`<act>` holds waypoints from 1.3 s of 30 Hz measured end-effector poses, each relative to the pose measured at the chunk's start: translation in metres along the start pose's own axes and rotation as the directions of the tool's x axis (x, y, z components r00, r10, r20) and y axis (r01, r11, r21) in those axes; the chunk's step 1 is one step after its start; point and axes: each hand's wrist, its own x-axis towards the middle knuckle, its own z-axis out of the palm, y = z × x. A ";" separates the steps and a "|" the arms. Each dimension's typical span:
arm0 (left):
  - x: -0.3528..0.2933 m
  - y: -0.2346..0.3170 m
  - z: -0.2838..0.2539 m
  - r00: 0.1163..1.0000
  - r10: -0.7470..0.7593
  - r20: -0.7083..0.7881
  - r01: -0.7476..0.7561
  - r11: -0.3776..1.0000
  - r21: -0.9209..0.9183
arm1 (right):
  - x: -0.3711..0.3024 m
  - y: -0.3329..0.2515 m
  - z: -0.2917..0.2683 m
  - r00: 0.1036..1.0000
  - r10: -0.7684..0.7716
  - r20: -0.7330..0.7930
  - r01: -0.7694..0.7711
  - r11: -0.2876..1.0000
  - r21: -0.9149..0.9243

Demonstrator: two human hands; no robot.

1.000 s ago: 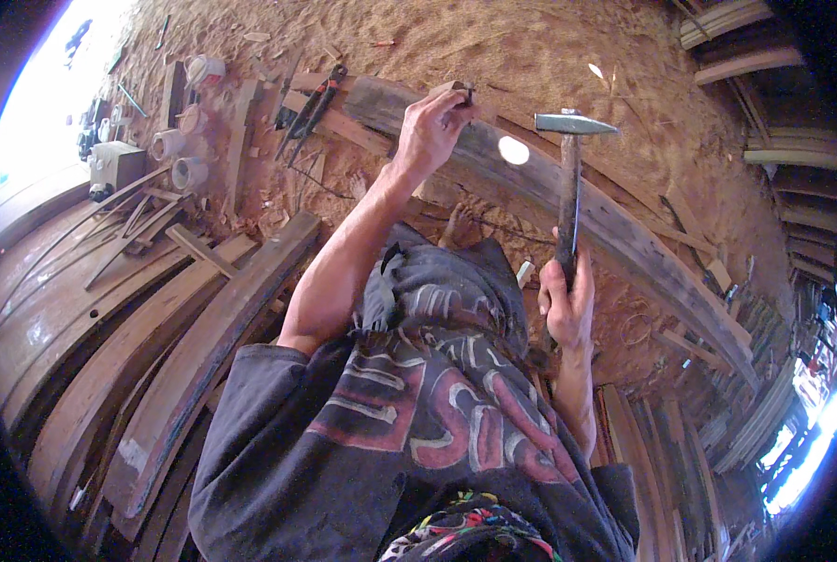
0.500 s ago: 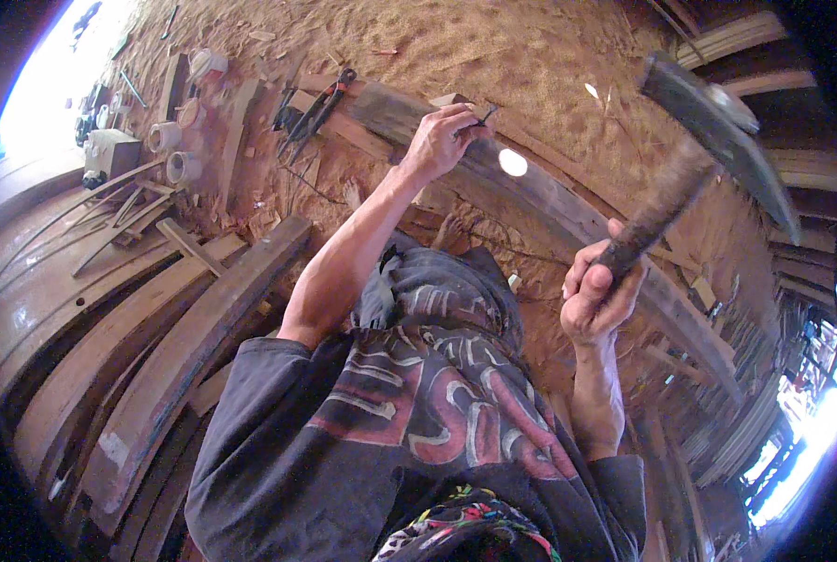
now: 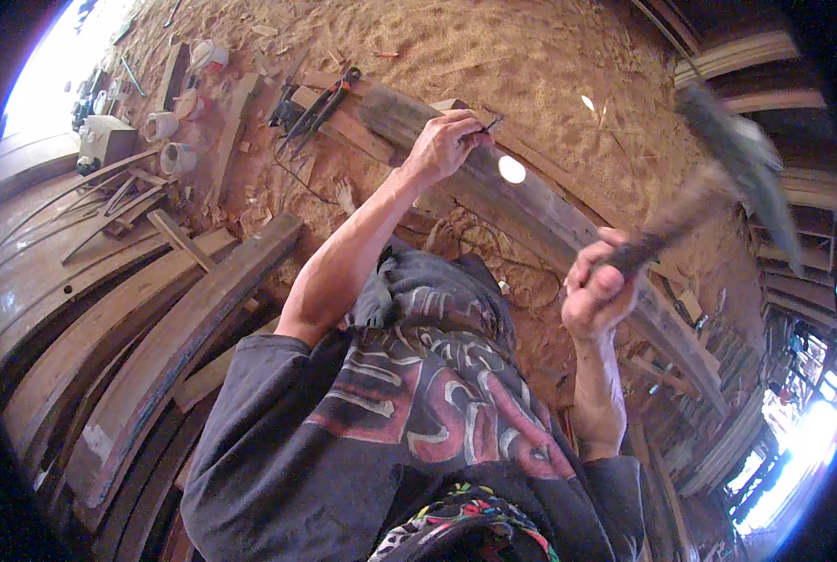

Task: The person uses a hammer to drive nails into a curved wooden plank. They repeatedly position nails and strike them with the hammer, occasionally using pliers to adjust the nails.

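A long weathered wooden beam runs slantwise across the sandy ground ahead of me, from the upper middle down to the right. Over its far part, my left hand pinches a thin dark nail-like piece between thumb and fingers. The end of that piece sticks out past the fingertips; whether it touches the wood I cannot tell. My right hand is wrapped round the handle of a hammer, raised over the beam's right part. The hammer's large dark head is smeared by motion, well apart from my left hand.
A long black tool with orange on its handle lies at the beam's far left end. Curved planks are stacked at my left. White tubs and a grey box stand beyond them. Sawdust covers the ground.
The hammer's head has swung a little to the right and downward, while my right hand stays nearly in place. My left hand keeps its pinch, shifted very slightly.
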 end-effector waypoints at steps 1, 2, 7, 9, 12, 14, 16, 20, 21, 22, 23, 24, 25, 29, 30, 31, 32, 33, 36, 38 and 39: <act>0.000 -0.001 0.001 1.000 -0.006 -0.001 0.006 1.000 0.000 | -0.001 0.011 -0.009 0.994 0.066 0.082 -0.044 0.969 -0.244; 0.000 -0.003 0.003 1.000 -0.012 -0.002 0.012 1.000 -0.001 | 0.003 0.014 -0.014 0.984 0.093 0.152 -0.015 0.893 -0.449; -0.003 -0.009 -0.003 0.989 -0.107 0.101 0.104 0.994 0.031 | 0.028 -0.020 -0.017 0.947 0.245 0.207 -0.037 0.724 -0.689; -0.004 -0.008 -0.002 0.988 -0.121 0.095 0.119 0.992 0.029 | 0.021 -0.029 -0.018 0.982 0.169 0.084 -0.117 0.894 -0.433; -0.001 -0.007 0.002 0.991 -0.102 0.092 0.101 0.995 0.013 | 0.007 -0.003 -0.013 0.998 0.062 0.012 -0.059 0.986 -0.157; -0.001 -0.007 0.004 0.992 -0.088 0.095 0.087 0.996 0.020 | -0.002 0.027 -0.029 0.971 0.198 0.136 -0.132 0.914 -0.385; -0.002 -0.009 0.000 0.981 -0.124 0.150 0.115 0.991 0.065 | 0.022 0.022 -0.029 0.916 0.272 0.295 0.081 0.596 -0.799; 0.001 -0.004 -0.005 0.969 -0.183 0.168 0.182 0.983 0.022 | 0.022 -0.015 -0.022 0.970 0.188 0.156 -0.061 0.806 -0.589; -0.001 -0.003 -0.003 0.978 -0.156 0.142 0.157 0.988 0.002 | 0.014 -0.011 -0.025 0.980 0.170 0.108 -0.085 0.836 -0.542; 0.000 -0.005 -0.001 0.986 -0.126 0.114 0.128 0.992 -0.008 | 0.007 -0.006 -0.027 0.986 0.150 0.066 -0.100 0.868 -0.486; 0.001 -0.006 0.001 0.992 -0.096 0.084 0.098 0.995 -0.017 | 0.004 0.002 -0.025 0.987 0.131 0.093 -0.055 0.820 -0.569; 0.002 -0.008 0.002 0.991 -0.090 0.096 0.092 0.996 -0.015 | 0.005 0.010 -0.022 0.986 0.112 0.127 -0.006 0.772 -0.636; 0.002 -0.009 0.003 0.991 -0.085 0.108 0.086 0.996 -0.013 | 0.014 0.011 -0.013 0.961 0.120 0.248 0.115 0.641 -0.759; 0.002 -0.009 -0.003 0.995 -0.062 0.073 0.062 0.998 -0.001 | 0.010 0.019 -0.023 0.971 0.157 0.181 0.017 0.708 -0.706; 0.001 -0.009 -0.002 0.998 -0.038 0.058 0.039 0.999 -0.011 | 0.004 0.031 -0.028 0.964 0.225 0.142 -0.073 0.738 -0.671; 0.000 -0.007 -0.002 0.996 -0.021 0.081 0.017 0.999 0.051 | 0.001 0.043 -0.031 0.951 0.290 0.105 -0.161 0.758 -0.632; 0.000 -0.005 -0.004 0.997 -0.038 0.068 0.032 0.996 0.081 | 0.000 0.048 -0.032 0.932 0.355 0.073 -0.248 0.770 -0.588; 0.003 0.001 -0.006 0.997 -0.055 0.062 0.048 0.993 0.110 | 0.003 0.047 -0.031 0.814 0.581 -0.031 -0.505 0.679 -0.533; 0.017 0.034 -0.016 0.988 -0.139 0.069 0.126 0.978 0.168 | -0.011 0.102 -0.045 0.932 0.338 -0.131 -0.352 0.758 -0.550; 0.021 0.046 -0.020 0.983 -0.174 0.062 0.161 0.971 0.177 | -0.015 0.122 -0.050 0.942 0.275 -0.192 -0.333 0.702 -0.629; 0.023 0.047 -0.020 0.984 -0.169 0.054 0.158 0.973 0.168 | -0.017 0.139 -0.054 0.960 0.188 -0.205 -0.278 0.691 -0.667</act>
